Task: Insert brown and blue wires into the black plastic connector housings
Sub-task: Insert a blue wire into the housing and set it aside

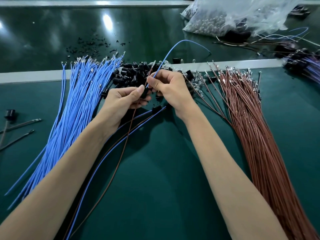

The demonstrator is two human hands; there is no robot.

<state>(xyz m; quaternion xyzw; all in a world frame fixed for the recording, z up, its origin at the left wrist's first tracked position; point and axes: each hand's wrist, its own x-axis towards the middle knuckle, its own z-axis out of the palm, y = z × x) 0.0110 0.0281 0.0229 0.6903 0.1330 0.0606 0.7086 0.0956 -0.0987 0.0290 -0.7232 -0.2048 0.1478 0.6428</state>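
Head view: a wide dark green table mat (164,179) has free surface between the two forearms, down to the near edge. A fanned bundle of blue wires (76,108) closes the left side and a long bundle of brown wires (256,135) closes the right. A pale grey strip (34,76) crosses the table behind them. A clear plastic bag (225,14) lies far right. A pile of small black plastic connector housings (135,71) sits behind the hands. The left hand (121,101), fingers curled, grips one black housing (145,93). The right hand (169,87) pinches a single blue wire (185,40) just above this housing. A thin brown wire (128,137) hangs from the housing toward the near edge.
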